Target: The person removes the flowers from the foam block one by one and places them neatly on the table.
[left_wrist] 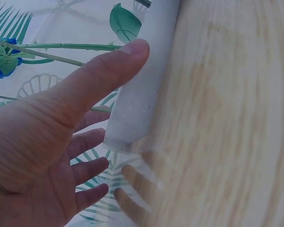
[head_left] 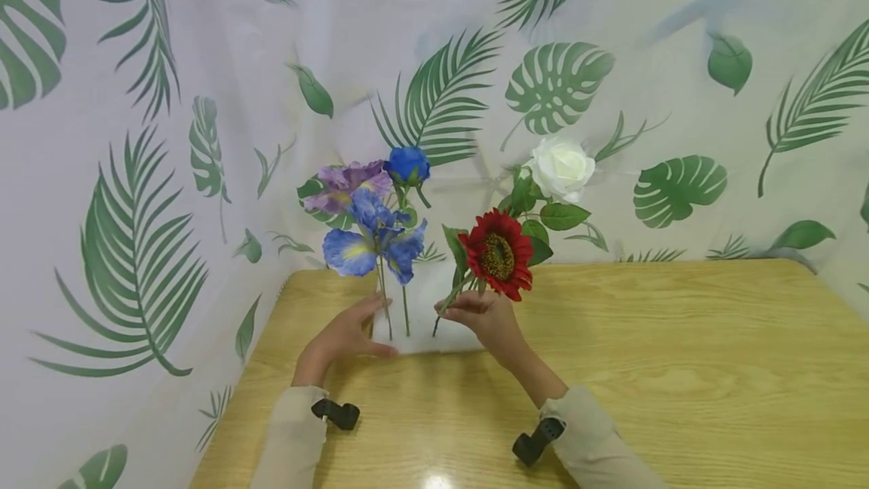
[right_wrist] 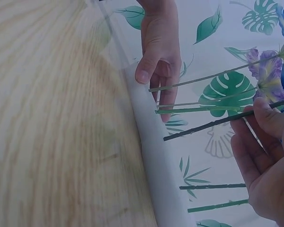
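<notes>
A white foam block (head_left: 434, 345) lies on the table with several artificial flowers standing in it. My right hand (head_left: 490, 317) pinches the lower stem (right_wrist: 203, 126) of a red sunflower (head_left: 498, 255), whose stem end meets the block. At the block's left end is my left hand (head_left: 342, 334), thumb touching the block, other fingers loosely extended beside it. Above that hand rise a blue iris (head_left: 373, 236), a purple iris (head_left: 349, 183) and a blue rose (head_left: 409, 165). Behind the sunflower stands a white rose (head_left: 562, 167); its lower stem is hidden in the head view.
The wooden table (head_left: 679, 368) extends far to the right of the block. A white cloth (head_left: 258, 96) with green leaf prints hangs behind and along the left side. Black camera mounts (head_left: 339, 413) are strapped on both wrists.
</notes>
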A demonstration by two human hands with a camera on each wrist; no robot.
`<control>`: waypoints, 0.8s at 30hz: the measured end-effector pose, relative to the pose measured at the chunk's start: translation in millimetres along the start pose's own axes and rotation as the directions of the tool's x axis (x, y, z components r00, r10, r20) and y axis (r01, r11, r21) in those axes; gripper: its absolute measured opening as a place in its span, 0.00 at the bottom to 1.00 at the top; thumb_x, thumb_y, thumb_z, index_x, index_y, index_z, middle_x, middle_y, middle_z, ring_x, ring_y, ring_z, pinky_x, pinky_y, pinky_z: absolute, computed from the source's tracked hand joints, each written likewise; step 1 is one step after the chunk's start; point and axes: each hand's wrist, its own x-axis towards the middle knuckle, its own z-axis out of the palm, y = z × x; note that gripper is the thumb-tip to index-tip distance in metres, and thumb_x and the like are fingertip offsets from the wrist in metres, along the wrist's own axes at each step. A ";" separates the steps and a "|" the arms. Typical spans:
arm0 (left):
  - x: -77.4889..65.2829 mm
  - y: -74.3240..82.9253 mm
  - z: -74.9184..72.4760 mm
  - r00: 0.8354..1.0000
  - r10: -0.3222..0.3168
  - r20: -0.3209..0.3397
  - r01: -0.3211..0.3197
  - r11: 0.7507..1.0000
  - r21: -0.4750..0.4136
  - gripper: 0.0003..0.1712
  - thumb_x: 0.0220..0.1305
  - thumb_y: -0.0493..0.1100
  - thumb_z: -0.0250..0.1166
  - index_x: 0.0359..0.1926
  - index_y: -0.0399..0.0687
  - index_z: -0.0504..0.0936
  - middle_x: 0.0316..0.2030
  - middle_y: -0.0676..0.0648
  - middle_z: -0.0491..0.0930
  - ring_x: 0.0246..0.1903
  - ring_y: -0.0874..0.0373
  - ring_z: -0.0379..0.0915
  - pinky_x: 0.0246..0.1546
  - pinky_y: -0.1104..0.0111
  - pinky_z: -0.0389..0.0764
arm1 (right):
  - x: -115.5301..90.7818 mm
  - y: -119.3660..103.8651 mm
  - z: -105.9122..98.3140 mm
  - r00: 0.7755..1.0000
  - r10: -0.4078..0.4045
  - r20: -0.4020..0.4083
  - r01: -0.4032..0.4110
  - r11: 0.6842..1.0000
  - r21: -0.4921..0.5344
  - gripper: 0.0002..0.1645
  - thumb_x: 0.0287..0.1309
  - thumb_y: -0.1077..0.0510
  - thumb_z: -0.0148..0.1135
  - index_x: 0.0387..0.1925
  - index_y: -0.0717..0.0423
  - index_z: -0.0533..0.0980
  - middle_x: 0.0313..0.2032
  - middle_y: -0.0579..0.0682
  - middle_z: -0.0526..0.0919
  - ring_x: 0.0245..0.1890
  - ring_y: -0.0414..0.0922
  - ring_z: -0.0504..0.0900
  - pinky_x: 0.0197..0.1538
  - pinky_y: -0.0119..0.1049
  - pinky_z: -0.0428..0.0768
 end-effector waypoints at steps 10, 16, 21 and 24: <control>1.4 0.3 0.4 1.000 0.008 -0.009 -0.008 1.000 0.004 0.59 0.47 0.55 0.83 0.77 0.45 0.64 0.80 0.38 0.50 0.80 0.39 0.44 0.78 0.44 0.54 | 1.4 -0.9 -1.2 0.996 -0.082 0.027 0.083 0.994 -0.064 0.07 0.61 0.70 0.67 0.38 0.72 0.86 0.42 0.68 0.88 0.44 0.35 0.89 0.51 0.26 0.84; 2.5 -1.7 1.2 1.000 0.002 -0.002 -0.002 1.000 0.010 0.60 0.47 0.56 0.83 0.77 0.46 0.64 0.80 0.38 0.49 0.80 0.40 0.44 0.78 0.45 0.53 | 0.4 -0.6 -1.8 0.992 -0.123 0.035 0.126 0.987 -0.100 0.08 0.60 0.72 0.65 0.40 0.72 0.86 0.41 0.66 0.89 0.46 0.38 0.89 0.51 0.25 0.83; 2.5 -2.1 1.5 1.000 0.002 0.000 -0.002 1.000 0.009 0.60 0.47 0.57 0.82 0.77 0.46 0.63 0.80 0.38 0.48 0.80 0.40 0.43 0.78 0.45 0.53 | 0.7 -3.2 -2.3 0.993 -0.112 0.023 0.113 0.992 -0.058 0.07 0.61 0.72 0.65 0.39 0.73 0.85 0.42 0.70 0.88 0.43 0.33 0.88 0.51 0.26 0.84; 2.1 -2.5 1.5 1.000 -0.001 -0.003 0.001 1.000 0.005 0.60 0.48 0.57 0.82 0.77 0.47 0.63 0.81 0.39 0.48 0.80 0.40 0.43 0.78 0.45 0.52 | 1.8 -4.9 -3.5 0.993 -0.113 0.018 0.113 0.993 -0.034 0.07 0.61 0.72 0.65 0.39 0.73 0.85 0.42 0.72 0.87 0.42 0.32 0.88 0.51 0.27 0.85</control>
